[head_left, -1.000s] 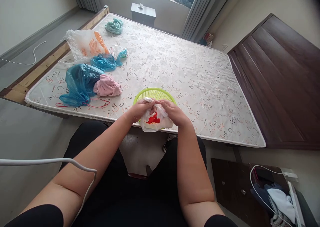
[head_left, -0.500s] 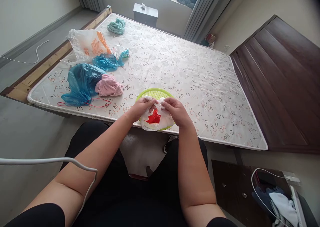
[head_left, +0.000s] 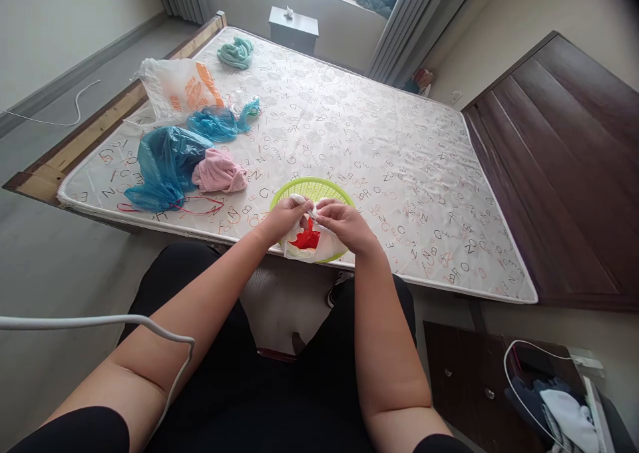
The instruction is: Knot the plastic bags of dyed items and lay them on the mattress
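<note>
A white, thin plastic bag [head_left: 327, 245] with something red [head_left: 305, 239] showing in it lies over a yellow-green basket [head_left: 344, 197] at the mattress's near edge. My left hand [head_left: 288, 216] pinches the gathered top of the bag from the left. From the right, my right hand [head_left: 344, 221] pinches the same top, its fingertips close to those of my left hand. The fingers partly hide the twisted plastic between them.
On the patterned mattress [head_left: 409, 193], to the left, lie a blue plastic bag [head_left: 167, 163], a pink cloth [head_left: 220, 171], a white and orange bag [head_left: 174, 90] and a green cloth [head_left: 236, 53]. A cable [head_left: 100, 320] crosses my left forearm.
My right hand has moved slightly left, and the two hands' fingertips are closer together at the bag's top. The view has shifted a little.
</note>
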The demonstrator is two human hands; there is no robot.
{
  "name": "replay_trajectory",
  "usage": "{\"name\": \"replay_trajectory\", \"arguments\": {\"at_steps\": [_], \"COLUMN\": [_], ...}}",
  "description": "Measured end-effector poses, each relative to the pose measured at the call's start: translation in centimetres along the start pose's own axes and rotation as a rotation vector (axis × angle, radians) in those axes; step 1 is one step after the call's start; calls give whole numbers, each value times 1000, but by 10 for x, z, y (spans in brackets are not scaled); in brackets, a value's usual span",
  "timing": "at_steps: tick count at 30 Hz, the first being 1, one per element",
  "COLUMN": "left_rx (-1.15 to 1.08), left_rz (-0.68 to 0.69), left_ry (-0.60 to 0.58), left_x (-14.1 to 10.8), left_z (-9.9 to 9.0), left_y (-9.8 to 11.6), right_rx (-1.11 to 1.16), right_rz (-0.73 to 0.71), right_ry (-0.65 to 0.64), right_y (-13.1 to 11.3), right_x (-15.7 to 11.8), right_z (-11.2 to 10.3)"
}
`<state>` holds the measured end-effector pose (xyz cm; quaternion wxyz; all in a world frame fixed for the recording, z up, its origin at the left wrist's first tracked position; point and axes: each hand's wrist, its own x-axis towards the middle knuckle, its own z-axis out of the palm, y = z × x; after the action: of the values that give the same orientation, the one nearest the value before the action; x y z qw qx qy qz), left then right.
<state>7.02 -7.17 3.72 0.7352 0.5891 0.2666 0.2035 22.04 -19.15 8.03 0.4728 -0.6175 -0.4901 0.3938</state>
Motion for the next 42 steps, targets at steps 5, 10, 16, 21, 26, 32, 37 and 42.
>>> {"name": "replay_trajectory", "arguments": {"at_steps": [5, 10, 16, 21, 26, 32, 37, 42], "left_rx": [52, 91, 123, 151, 175, 170, 165, 164], "left_rz": [54, 114, 166, 183, 199, 218, 259, 333], "left_ry": [-26, -10, 50, 74, 74, 74, 86, 96], "left_x": [-1, -2, -2, -3, -4, -4, -3, -1], "left_z": [3, 5, 7, 9, 9, 9, 8, 7], "left_y": [-1, -2, -3, -2, -1, -1, -3, -5], "right_rx": [-175, -309, -312, -334, -406, -480, -474, -438], "right_rz": [-8, 107, 98, 54, 69, 85, 89, 106], "right_ry": [19, 88, 181, 184, 206, 187, 200, 199], "right_y": [6, 7, 5, 4, 5, 5, 2, 3], "right_x": [3, 5, 5, 6, 8, 10, 10, 10], "right_z": [3, 9, 13, 14, 17, 19, 21, 20]}}
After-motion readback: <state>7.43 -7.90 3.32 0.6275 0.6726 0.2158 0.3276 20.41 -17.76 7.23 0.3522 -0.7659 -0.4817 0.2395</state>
